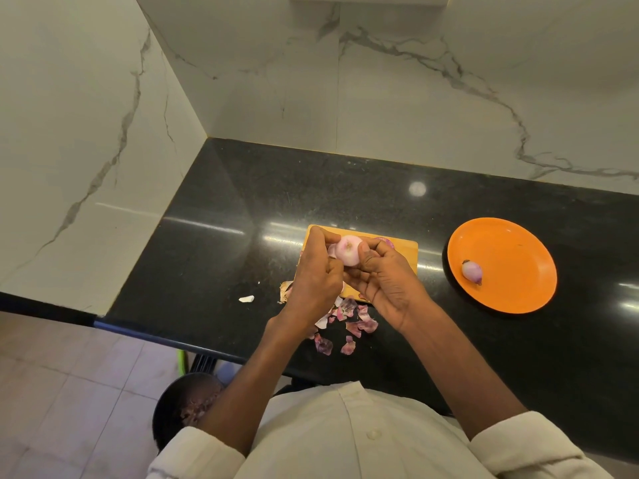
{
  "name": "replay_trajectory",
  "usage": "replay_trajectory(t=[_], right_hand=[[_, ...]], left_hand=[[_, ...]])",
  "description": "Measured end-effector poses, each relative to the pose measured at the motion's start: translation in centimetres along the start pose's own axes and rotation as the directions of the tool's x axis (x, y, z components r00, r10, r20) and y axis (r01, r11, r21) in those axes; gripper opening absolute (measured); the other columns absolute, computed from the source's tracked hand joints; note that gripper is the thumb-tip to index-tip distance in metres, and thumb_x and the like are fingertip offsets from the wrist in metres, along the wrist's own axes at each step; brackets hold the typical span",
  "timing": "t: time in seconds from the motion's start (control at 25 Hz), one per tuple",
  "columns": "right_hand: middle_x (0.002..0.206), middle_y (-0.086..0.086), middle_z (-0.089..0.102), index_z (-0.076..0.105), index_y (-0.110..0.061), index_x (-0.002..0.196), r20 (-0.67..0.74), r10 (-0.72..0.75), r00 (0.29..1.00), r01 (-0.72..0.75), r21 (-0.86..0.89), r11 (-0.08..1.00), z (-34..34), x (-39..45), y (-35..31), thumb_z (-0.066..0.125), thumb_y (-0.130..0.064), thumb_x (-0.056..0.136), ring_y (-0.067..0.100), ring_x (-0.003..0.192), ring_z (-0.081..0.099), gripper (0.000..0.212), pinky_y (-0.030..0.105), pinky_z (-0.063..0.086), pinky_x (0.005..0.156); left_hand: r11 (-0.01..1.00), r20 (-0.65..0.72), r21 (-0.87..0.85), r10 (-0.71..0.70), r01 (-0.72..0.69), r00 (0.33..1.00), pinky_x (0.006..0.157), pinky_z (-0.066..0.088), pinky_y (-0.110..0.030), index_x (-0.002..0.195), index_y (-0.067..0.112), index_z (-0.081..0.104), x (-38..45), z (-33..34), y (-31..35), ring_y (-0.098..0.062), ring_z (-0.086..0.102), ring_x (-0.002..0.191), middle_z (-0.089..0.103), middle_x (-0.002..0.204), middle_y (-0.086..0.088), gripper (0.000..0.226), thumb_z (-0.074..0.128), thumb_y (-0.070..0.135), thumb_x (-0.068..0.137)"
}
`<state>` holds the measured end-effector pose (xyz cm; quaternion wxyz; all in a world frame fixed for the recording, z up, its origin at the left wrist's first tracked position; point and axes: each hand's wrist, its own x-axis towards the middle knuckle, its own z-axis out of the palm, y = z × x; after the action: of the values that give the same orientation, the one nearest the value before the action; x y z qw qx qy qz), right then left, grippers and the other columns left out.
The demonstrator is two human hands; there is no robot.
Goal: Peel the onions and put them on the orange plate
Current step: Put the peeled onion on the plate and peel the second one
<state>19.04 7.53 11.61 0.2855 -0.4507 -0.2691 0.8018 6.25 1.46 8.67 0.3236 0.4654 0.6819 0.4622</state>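
**Above the board: second onion nearly bare**

Over the yellow cutting board (pixel 404 250), we grip the pale onion (pixel 348 254) between left hand (pixel 316 274) and right hand (pixel 387 285), fingers curled round it. One peeled onion (pixel 471 271) already lies on the orange plate (pixel 511 267). Next, we judge, strip remaining skin, then carry it right.

Light: I see warm, even indoor light from above, the scene moderately bright.
Glare: a round lamp reflection and long white streaks shine on the polished black counter (pixel 242 202), some streaks beside the orange plate (pixel 518 250).
Shadows: soft and faint; I see a dark rim under the plate's left edge.
Walls: the marble wall (pixel 380 91) looks slightly dull, greenish-grey.
Distortion: wide-angle bending curves the counter's edge and the wall lines toward the borders.
Sharpness: the centre is fairly crisp; the shirt (pixel 345 437) at the bottom looks soft.
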Motion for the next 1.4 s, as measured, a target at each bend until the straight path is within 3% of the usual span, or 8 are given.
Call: replay_trajectory(t=[0.2, 0.4, 0.52, 0.64, 0.84, 1.04, 1.24, 1.4], right_hand=[[0.125, 0.021, 0.07, 0.064, -0.003, 0.126, 0.016, 0.017, 1.0, -0.019, 0.102, 0.995, -0.4, 0.2, -0.4, 0.056, -0.01, 0.107, 0.03, 0.098, 0.076, 0.022, 0.038, 0.065, 0.086], [0.129, 0.02, 0.068, 0.069, -0.013, 0.132, 0.048, 0.042, 0.998, -0.045, 0.062, 0.997, -0.6, 0.5, -0.5, 0.048, -0.005, 0.109, 0.028, 0.092, 0.077, 0.033, 0.032, 0.065, 0.075], [0.126, 0.025, 0.067, 0.07, -0.011, 0.13, 0.066, 0.078, 0.995, -0.083, 0.071, 0.994, -0.8, 0.6, -0.7, 0.043, -0.002, 0.108, 0.026, 0.083, 0.074, 0.036, 0.031, 0.063, 0.071], [0.123, 0.026, 0.069, 0.07, -0.007, 0.131, 0.117, 0.105, 0.987, -0.116, 0.089, 0.989, -1.0, 0.5, -0.4, 0.054, -0.017, 0.108, 0.027, 0.086, 0.072, 0.03, 0.033, 0.063, 0.076], [0.114, 0.024, 0.069, 0.07, -0.003, 0.13, 0.163, 0.161, 0.973, -0.183, 0.133, 0.974, -1.2, 0.9, 0.2, 0.054, -0.017, 0.107, 0.024, 0.079, 0.068, 0.031, 0.029, 0.06, 0.07], [0.1, 0.024, 0.075, 0.073, -0.001, 0.116, 0.206, 0.21, 0.956, -0.261, 0.266, 0.928, -1.1, 0.8, 0.7, 0.048, -0.006, 0.104, 0.023, 0.072, 0.069, 0.028, 0.026, 0.061, 0.066], [0.1, 0.03, 0.067, 0.058, 0.007, 0.125, 0.186, 0.272, 0.944, -0.329, 0.464, 0.822, -1.1, 1.2, 1.3, 0.047, 0.004, 0.094, 0.023, 0.067, 0.068, 0.033, 0.025, 0.06, 0.058], [0.109, 0.032, 0.064, 0.053, 0.008, 0.131, 0.136, 0.304, 0.943, -0.328, 0.53, 0.782, -1.7, 1.9, 1.6, 0.043, -0.003, 0.108, 0.024, 0.068, 0.07, 0.027, 0.025, 0.06, 0.058]], left_hand=[[0.983, 0.005, -0.18, -0.023, 0.024, 1.0, 0.09, 0.062, -0.034, 0.135, 0.018, 0.058, -0.1, -0.9, -0.1, -0.016, 0.069, 0.108, 0.066, 0.124, 0.0, 0.033, 0.066, 0.028, 0.105], [0.966, -0.125, -0.259, -0.025, -0.008, 0.992, 0.093, 0.062, -0.045, 0.123, 0.011, 0.07, 0.3, -0.4, -0.4, -0.025, 0.071, 0.11, 0.073, 0.117, -0.004, 0.018, 0.065, 0.014, 0.105], [0.913, -0.171, -0.402, -0.155, 0.074, 0.973, 0.084, 0.063, -0.033, 0.116, 0.007, 0.072, 0.2, -0.1, -0.1, -0.017, 0.074, 0.103, 0.075, 0.11, -0.004, 0.015, 0.06, 0.004, 0.107], [0.867, -0.164, -0.482, -0.232, 0.127, 0.959, 0.079, 0.063, -0.029, 0.11, 0.008, 0.073, 0.0, -0.3, -0.1, -0.016, 0.074, 0.095, 0.076, 0.103, -0.001, 0.014, 0.064, 0.0, 0.103], [0.474, 0.084, -0.809, -0.494, 0.349, 0.866, 0.061, 0.063, -0.028, 0.111, 0.001, 0.066, 0.0, -0.7, -0.4, -0.013, 0.068, 0.063, 0.07, 0.089, -0.01, 0.015, 0.056, -0.008, 0.104], [0.259, 0.236, -0.863, -0.552, 0.434, 0.8, 0.065, 0.064, -0.03, 0.118, 0.003, 0.065, 0.1, -0.9, -1.5, -0.017, 0.058, 0.076, 0.062, 0.099, -0.017, 0.02, 0.051, -0.006, 0.106], [0.437, 0.183, -0.805, -0.463, 0.402, 0.867, 0.072, 0.068, -0.038, 0.115, 0.001, 0.062, 0.2, -0.7, -0.8, -0.029, 0.077, 0.079, 0.068, 0.1, -0.019, 0.016, 0.048, -0.004, 0.109], [0.711, 0.096, -0.611, -0.369, 0.347, 0.924, 0.101, 0.058, -0.061, 0.108, 0.008, 0.074, 0.2, -0.5, -2.2, -0.046, 0.073, 0.108, 0.073, 0.108, -0.024, 0.017, 0.061, 0.019, 0.108]])
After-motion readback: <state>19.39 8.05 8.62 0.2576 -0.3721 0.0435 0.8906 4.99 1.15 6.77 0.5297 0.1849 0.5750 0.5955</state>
